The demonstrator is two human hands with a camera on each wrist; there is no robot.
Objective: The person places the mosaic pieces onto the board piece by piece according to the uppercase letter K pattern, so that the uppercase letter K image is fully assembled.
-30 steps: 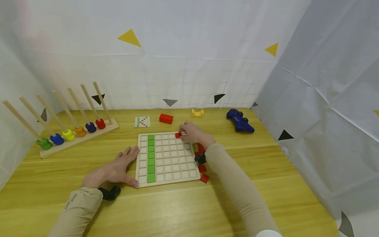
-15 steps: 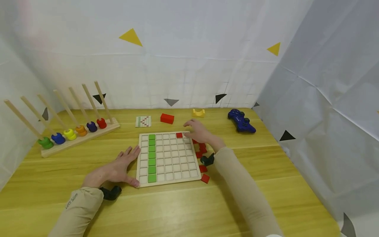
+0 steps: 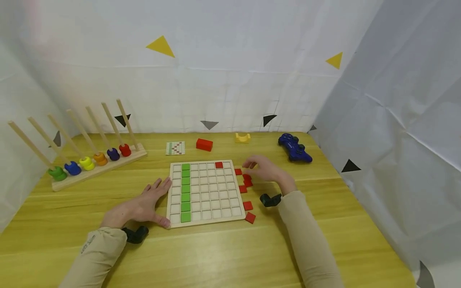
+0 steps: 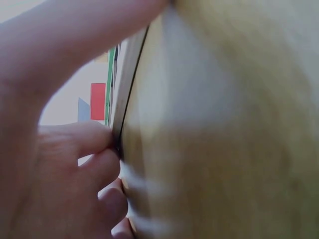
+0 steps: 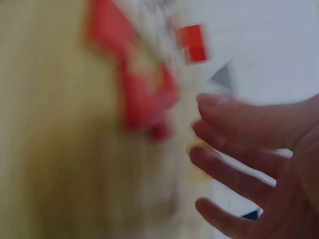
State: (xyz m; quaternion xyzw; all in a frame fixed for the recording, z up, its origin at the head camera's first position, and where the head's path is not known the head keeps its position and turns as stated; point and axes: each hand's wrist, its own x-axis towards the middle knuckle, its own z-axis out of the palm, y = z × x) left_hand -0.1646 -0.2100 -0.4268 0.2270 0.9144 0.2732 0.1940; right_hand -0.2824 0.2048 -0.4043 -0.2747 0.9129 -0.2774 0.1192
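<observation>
Here on my feed the gridded board (image 3: 205, 196) lies flat on the table (image 3: 209, 256), and the left hand (image 3: 145, 204) is spread against its left side, fingers straight, thumb at the near corner, clutching nothing. Over to the other side, the right hand (image 3: 264, 169) hangs by the loose red tiles (image 3: 247, 182); its fingers are softly bent and apart, nothing between them that I can see, and I can't make out any contact. Progress check: I count seven green tiles (image 3: 185, 189) filling the second column from the left, so I'd call that column done. Just one red tile (image 3: 219, 165) sits in the far row, second cell from the right; the other cells are bare. With at least six red pieces lying along the board's right edge, I judge the red part barely begun.
</observation>
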